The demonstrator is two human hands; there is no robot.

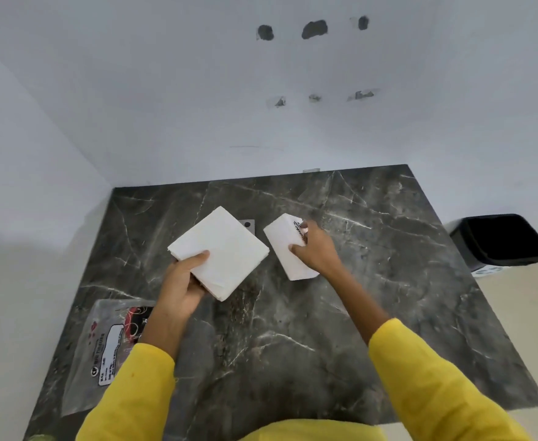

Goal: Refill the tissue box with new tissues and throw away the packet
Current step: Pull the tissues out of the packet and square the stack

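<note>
Two bare hands in bright yellow sleeves [426, 377] reach over a dark grey marble table [372, 313], a polished slab streaked with thin white veins. The left hand [181, 281] holds up a thick square stack of tissues [220, 249], soft white folded paper with layered edges showing at its near corner; the thumb lies flat across the top of the stack near its left corner and the other fingers curl underneath, out of sight, so the stack is pinched between thumb and fingers. Just to the right of it, with a narrow gap between them, lies the tissue box [285, 246], a white rectangular block with some black lettering near its far end, too small to read. The right hand [317, 246] rests on this box from the right side, thumb pressed on its top face and the fingers bent over its far end around the lettering; whether they grip the box or only steady it, I cannot tell. A small grey square plate [248, 225] with a dark dot peeks out behind the stack. The packet [105, 351], a limp, crinkled sheet of clear plastic with a white label and red and black print, lies flat at the near left edge of the table, well apart from both hands. A black rectangular bin [499, 240] lined with a glossy black bag stands on the pale floor beyond the table's right edge. A plain white wall [165, 90] with rough, dark patched holes rises behind.
</note>
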